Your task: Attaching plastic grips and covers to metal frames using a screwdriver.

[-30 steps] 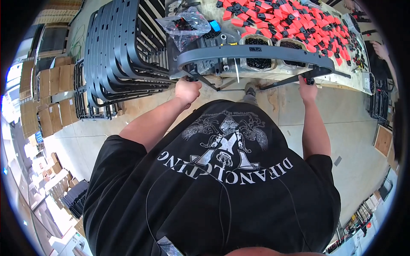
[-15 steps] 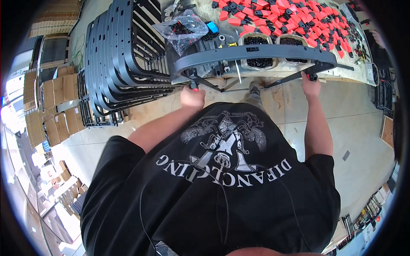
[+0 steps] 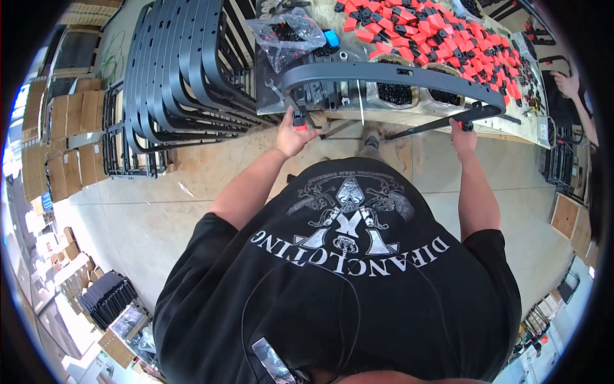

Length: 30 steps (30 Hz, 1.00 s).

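A dark grey curved metal frame (image 3: 396, 72) spans the space in front of me, reaching over the near edge of the workbench. On its left end sits a red-and-black plastic clip (image 3: 299, 121), with the fingers of my left hand (image 3: 293, 136) closed around it. My right hand (image 3: 464, 137) grips a similar dark clip (image 3: 467, 125) at the frame's right end, its fingers partly hidden. A spanner (image 3: 275, 88) lies on the bench just beyond the frame's left corner.
Many red-and-black plastic pieces (image 3: 441, 35) are heaped on the workbench. Nearer stand two bags of small black parts (image 3: 393, 95), and a clear plastic bag (image 3: 288, 38) lies left of the heap. Stacked dark frames (image 3: 173, 70) rise at my left. Another person's hand (image 3: 566, 83) shows far right.
The frame has tilted, its right end now lower in view. My left hand has shifted slightly right and up, and is no longer blurred. The whole view has shifted a little.
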### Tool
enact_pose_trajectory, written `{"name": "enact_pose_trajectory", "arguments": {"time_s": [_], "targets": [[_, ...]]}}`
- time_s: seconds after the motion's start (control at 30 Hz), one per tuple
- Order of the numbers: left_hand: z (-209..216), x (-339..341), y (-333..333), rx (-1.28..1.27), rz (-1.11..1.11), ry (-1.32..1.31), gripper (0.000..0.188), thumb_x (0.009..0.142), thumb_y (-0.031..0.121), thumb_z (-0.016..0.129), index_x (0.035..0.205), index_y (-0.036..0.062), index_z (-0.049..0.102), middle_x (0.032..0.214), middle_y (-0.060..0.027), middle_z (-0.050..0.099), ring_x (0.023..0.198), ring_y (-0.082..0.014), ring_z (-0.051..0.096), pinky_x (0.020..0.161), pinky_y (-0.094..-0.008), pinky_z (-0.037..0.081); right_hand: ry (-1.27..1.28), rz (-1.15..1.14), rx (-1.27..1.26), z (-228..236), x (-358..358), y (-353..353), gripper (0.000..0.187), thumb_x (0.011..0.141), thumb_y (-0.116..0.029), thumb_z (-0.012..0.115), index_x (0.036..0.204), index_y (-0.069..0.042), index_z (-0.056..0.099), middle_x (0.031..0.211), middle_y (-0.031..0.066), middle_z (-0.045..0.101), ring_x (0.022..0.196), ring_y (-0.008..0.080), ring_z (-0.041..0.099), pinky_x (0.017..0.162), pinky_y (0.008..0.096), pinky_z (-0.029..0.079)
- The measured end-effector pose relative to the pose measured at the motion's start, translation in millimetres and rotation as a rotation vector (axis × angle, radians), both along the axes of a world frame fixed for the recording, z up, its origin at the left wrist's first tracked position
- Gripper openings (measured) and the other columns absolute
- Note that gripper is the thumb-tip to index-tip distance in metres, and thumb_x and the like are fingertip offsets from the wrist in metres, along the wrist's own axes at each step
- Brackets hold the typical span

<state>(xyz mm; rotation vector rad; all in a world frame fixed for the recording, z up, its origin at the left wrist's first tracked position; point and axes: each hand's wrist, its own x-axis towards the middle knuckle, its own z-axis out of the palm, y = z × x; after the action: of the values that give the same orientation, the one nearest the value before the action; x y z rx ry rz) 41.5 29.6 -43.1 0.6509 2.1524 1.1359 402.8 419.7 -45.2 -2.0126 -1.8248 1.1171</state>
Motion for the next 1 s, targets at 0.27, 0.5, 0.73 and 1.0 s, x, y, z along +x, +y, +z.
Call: {"name": "enact_pose_trajectory", "arguments": {"time_s": [0.27, 0.5, 0.73, 1.0], "targets": [[-43, -16, 11, 0.148, -0.053, 0.347, 0.068, 0.072, 0.028, 0.076, 0.126, -0.0083, 0.053, 0.116, -0.0288, 0.062, 0.110, -0.0452, 0.061, 0.095, -0.0484, 0.051, -0.042, -0.028, -0.037, -3, -2, 3, 0.042, 0.086, -0.046, 0.081, 0.091, -0.006, 0.069, 0.071, 0.0035, 0.065, 0.058, 0.0146, 0.063, 0.055, 0.0311, 0.049], [-51, -7, 8, 0.133, 0.013, 0.413, 0.074, 0.074, 0.029, 0.078, 0.132, -0.0097, 0.053, 0.122, -0.0314, 0.063, 0.115, -0.0459, 0.061, 0.101, -0.0482, 0.050, 0.283, -0.131, 0.098, -21, 3, 4, 0.041, 0.085, -0.037, 0.085, 0.101, -0.004, 0.068, 0.081, 0.0056, 0.068, 0.065, 0.0150, 0.066, 0.055, 0.0319, 0.052], [-44, 3, 15, 0.084, 0.113, 0.185, 0.073, 0.079, 0.026, 0.080, 0.135, -0.0099, 0.052, 0.119, -0.0259, 0.068, 0.112, -0.0346, 0.068, 0.100, -0.0389, 0.051, -0.212, 0.198, 0.005, 8, 11, 21, 0.041, 0.084, -0.038, 0.075, 0.110, -0.007, 0.071, 0.100, 0.0147, 0.075, 0.093, 0.0293, 0.071, 0.084, 0.0417, 0.054], [-45, 3, 16, 0.246, 0.018, 0.149, 0.050, 0.086, 0.008, 0.073, 0.132, 0.0013, 0.055, 0.120, -0.0081, 0.067, 0.108, -0.0168, 0.065, 0.097, -0.0307, 0.051, -0.246, 0.231, 0.055, 28, 10, 12, 0.048, 0.083, -0.044, 0.076, 0.113, -0.006, 0.070, 0.101, 0.0156, 0.075, 0.094, 0.0302, 0.071, 0.084, 0.0414, 0.054]]}}
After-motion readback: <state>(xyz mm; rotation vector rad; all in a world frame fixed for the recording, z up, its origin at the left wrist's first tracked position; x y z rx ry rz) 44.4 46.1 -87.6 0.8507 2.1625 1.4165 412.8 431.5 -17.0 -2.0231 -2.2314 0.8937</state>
